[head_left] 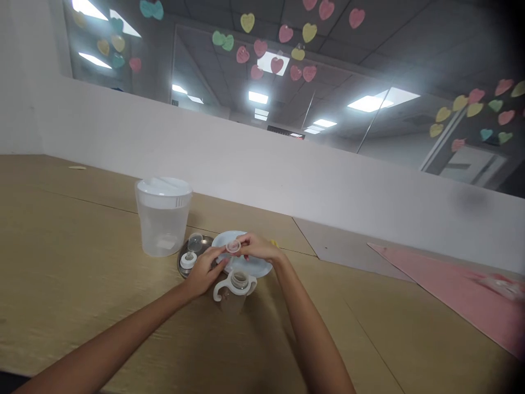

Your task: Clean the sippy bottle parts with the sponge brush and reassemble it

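Observation:
A small clear round piece with a raised rim (233, 246) is held between my hands, above a light-blue plate (260, 268). My right hand (256, 247) pinches it from the right. My left hand (205, 269) grips its left side with the fingertips, the thumb lower down. Just in front of them a clear bottle (234, 302) stands upright with its neck uncovered, a white two-handled ring (221, 285) around it. To the left, a metal tray (181, 268), partly behind my left hand, bears a white collar (188, 260) and a clear dome cap (196, 242).
A large translucent bucket (162, 219) with a white lid stands at the left behind the tray. Something yellow (274, 243) peeks out behind my right wrist. A pink sheet (463, 290) with a blurred clear packet (500, 285) lies at far right. A white wall (246, 169) bounds the table's back.

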